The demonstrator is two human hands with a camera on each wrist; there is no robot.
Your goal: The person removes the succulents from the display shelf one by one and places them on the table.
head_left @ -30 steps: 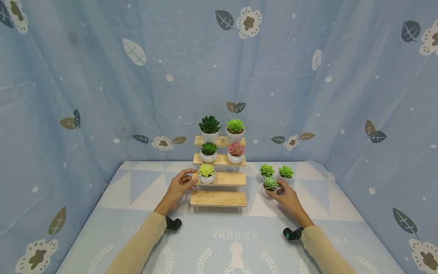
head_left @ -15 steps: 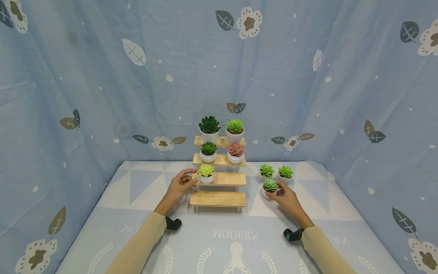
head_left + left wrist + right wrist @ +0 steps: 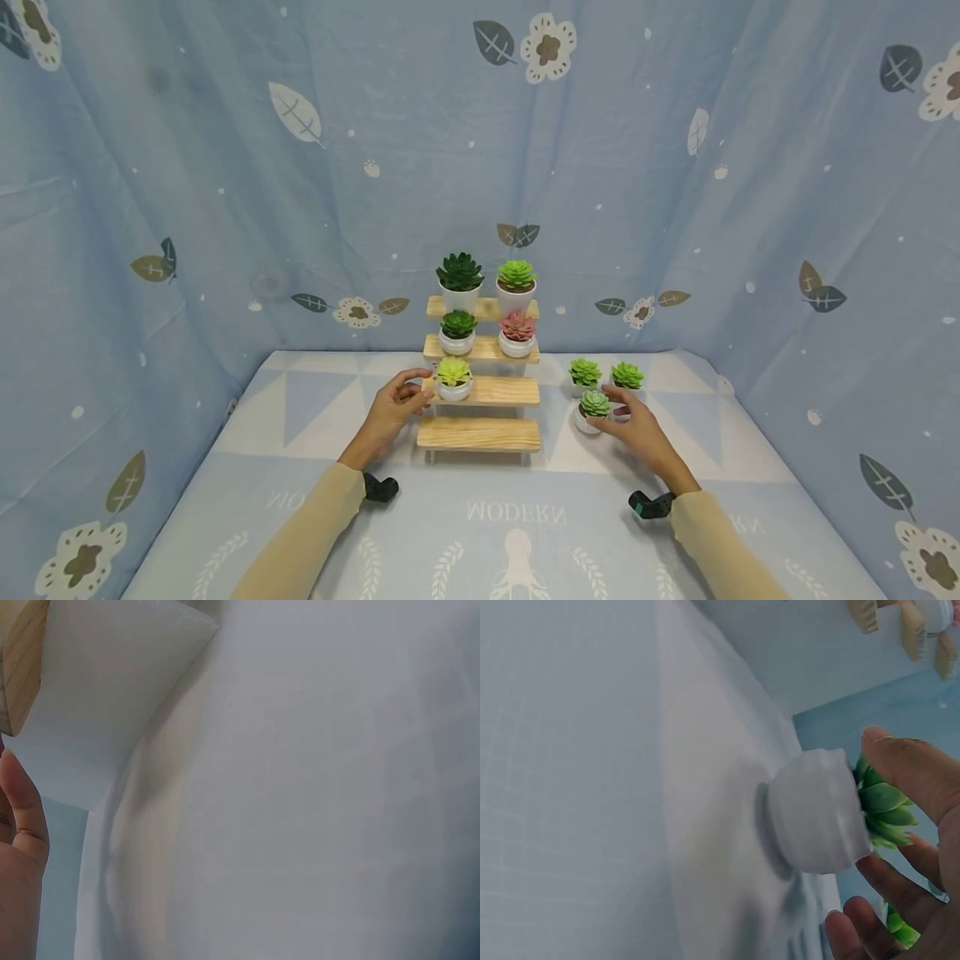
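against blue floral curtain (image 3: 420, 150), has spread fingers of right hand (image 3: 637, 427), likely releasing white-potted, pale-green succulent (image 3: 593, 407). cannot tell grip of left hand (image 3: 392, 405).

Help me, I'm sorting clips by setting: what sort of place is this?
Probably a makeshift recording booth: patterned blue fabric hangs behind and on both sides, the work surface bears printed lettering, and a black device sits at each wrist.

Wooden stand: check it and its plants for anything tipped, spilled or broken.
Nothing stands out: the wooden stand looks level; its yellow-green succulent, pink succulent and three green succulents sit upright, with no spill or breakage visible.
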